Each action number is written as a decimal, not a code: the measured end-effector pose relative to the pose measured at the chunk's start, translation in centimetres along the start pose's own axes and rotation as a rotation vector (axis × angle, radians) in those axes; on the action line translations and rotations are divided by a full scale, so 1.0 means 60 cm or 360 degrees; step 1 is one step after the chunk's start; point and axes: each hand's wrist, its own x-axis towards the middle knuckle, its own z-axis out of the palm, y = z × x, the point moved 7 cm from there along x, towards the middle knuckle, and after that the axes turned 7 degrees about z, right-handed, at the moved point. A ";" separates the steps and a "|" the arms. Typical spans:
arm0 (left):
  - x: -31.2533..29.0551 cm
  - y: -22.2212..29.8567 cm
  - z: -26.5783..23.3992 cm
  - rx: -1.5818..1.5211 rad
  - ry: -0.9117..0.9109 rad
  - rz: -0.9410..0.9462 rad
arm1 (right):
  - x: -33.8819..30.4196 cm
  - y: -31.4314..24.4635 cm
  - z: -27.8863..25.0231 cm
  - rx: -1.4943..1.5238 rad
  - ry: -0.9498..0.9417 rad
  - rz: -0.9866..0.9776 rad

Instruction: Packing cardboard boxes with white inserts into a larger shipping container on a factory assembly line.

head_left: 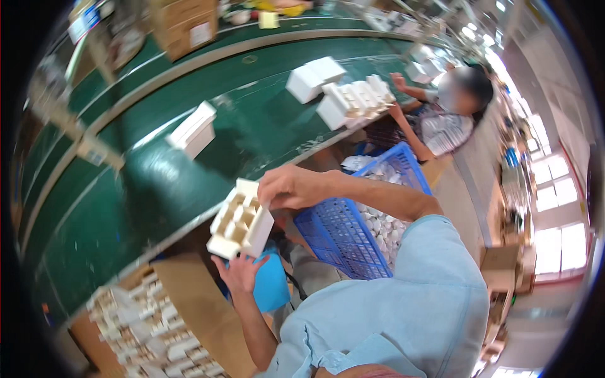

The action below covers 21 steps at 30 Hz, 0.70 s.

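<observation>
In front of me, at the edge of the green conveyor table, is a small white cardboard box (251,230). It stands open on top and tilted, with a grid of card dividers (239,217) inside. The cells look empty. My right hand (287,187) pinches the box's far right edge. Below its near end is my left hand (241,276), fingers spread, with the fingertips at or just touching the box. I cannot tell how much weight that hand bears.
Another white box (193,129) lies on the green conveyor (145,189). Several more boxes (356,101) stand near a co-worker (441,120). At my right, a blue crate (334,236) holds many small white pieces (381,230). A large carton (198,309) of white divider parts (145,324) sits lower left. A blue stool (272,286) is below.
</observation>
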 end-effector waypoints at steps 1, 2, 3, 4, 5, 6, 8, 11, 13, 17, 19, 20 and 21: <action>0.001 0.001 0.006 -0.0017 0.0053 0.0088 | 0.019 -0.027 0.010 0.0059 -0.0070 -0.0048; 0.000 0.003 0.011 -0.0088 0.0001 0.0090 | 0.036 -0.057 0.022 0.0096 -0.0191 -0.0132; -0.009 0.012 0.009 -0.0159 -0.0039 0.0115 | 0.051 -0.084 0.039 0.0151 -0.0325 -0.0227; -0.022 0.010 0.015 -0.0192 -0.0159 0.0124 | 0.072 -0.100 0.054 0.0164 -0.0410 -0.0257; -0.033 0.023 0.001 -0.0219 -0.0070 0.0323 | 0.093 -0.109 0.071 0.0159 -0.0484 -0.0285; -0.047 0.035 -0.009 -0.0224 -0.0070 0.0435 | 0.120 -0.127 0.085 0.0231 -0.0513 -0.0312; -0.080 0.065 -0.035 -0.0216 -0.0092 0.0637 | 0.177 -0.153 0.130 0.0322 -0.0604 -0.0217; -0.138 0.113 -0.055 -0.0155 -0.0146 0.0889 | 0.242 -0.124 0.207 0.0745 -0.0283 0.0107; -0.190 0.159 -0.055 -0.0195 -0.0036 0.1130 | 0.240 -0.083 0.284 0.1048 -0.0247 0.0524; -0.319 0.270 -0.029 0.0000 0.0537 0.1772 | 0.203 -0.153 0.474 0.1341 -0.0538 0.0626; -0.386 0.305 -0.041 0.0050 0.0631 0.1950 | 0.194 -0.182 0.570 0.1471 -0.0378 0.0793; -0.427 0.320 -0.054 0.0143 0.0716 0.2124 | 0.200 -0.209 0.623 0.1463 -0.0432 0.0782; -0.465 0.335 -0.063 0.0238 0.0800 0.2290 | 0.214 -0.229 0.668 0.1403 -0.0400 0.0818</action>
